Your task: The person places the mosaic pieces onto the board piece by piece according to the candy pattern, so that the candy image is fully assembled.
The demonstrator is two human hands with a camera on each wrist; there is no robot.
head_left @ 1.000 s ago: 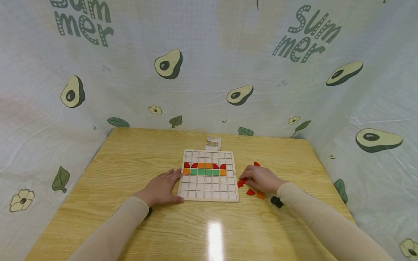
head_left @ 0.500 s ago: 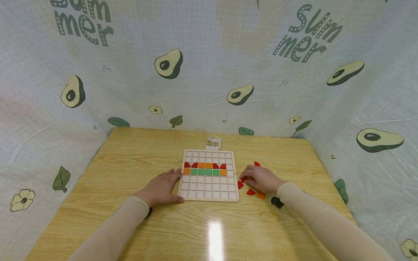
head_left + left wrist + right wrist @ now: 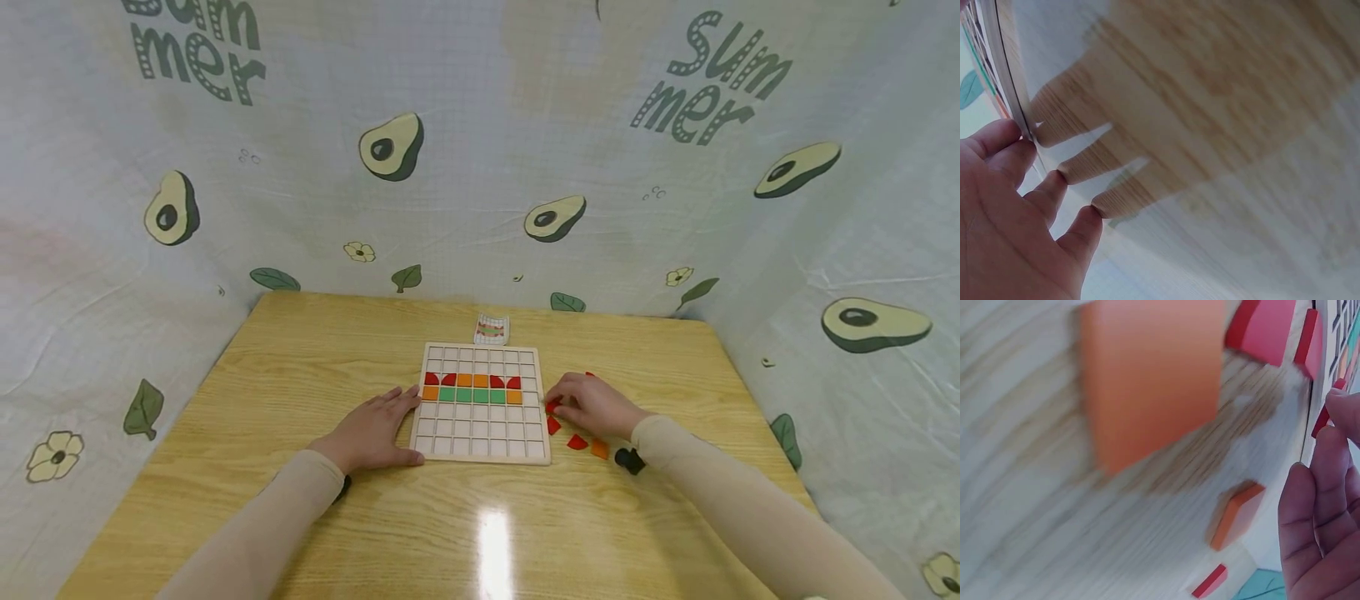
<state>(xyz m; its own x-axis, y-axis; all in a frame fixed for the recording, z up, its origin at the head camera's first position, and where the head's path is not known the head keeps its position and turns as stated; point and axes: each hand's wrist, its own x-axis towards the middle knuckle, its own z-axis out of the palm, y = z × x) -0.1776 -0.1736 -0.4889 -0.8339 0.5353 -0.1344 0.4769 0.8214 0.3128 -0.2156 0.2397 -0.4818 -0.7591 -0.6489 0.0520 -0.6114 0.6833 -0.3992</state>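
A pale wooden grid board (image 3: 480, 433) lies on the table. Two of its rows bear red quarter-round tiles (image 3: 513, 383), orange square tiles (image 3: 472, 381) and green square tiles (image 3: 472, 396). My left hand (image 3: 375, 431) rests spread at the board's left edge, its thumb at the near corner; the left wrist view shows the fingertips (image 3: 1094, 212) on the wood. Just beyond the right edge, my right hand (image 3: 598, 406) pinches a red tile (image 3: 1320, 423) between thumb and forefinger. That tile's full outline is partly hidden by the fingers.
Loose red tiles (image 3: 577, 442) and an orange tile (image 3: 600, 449) lie by the right hand; another red one peeks out behind it. A small patterned card (image 3: 492, 330) lies past the board's far edge. A printed cloth (image 3: 465, 167) hangs behind the table.
My right hand has shifted slightly left, closer to the board, and the pinched red tile has come nearer its right edge. The left hand keeps its place.
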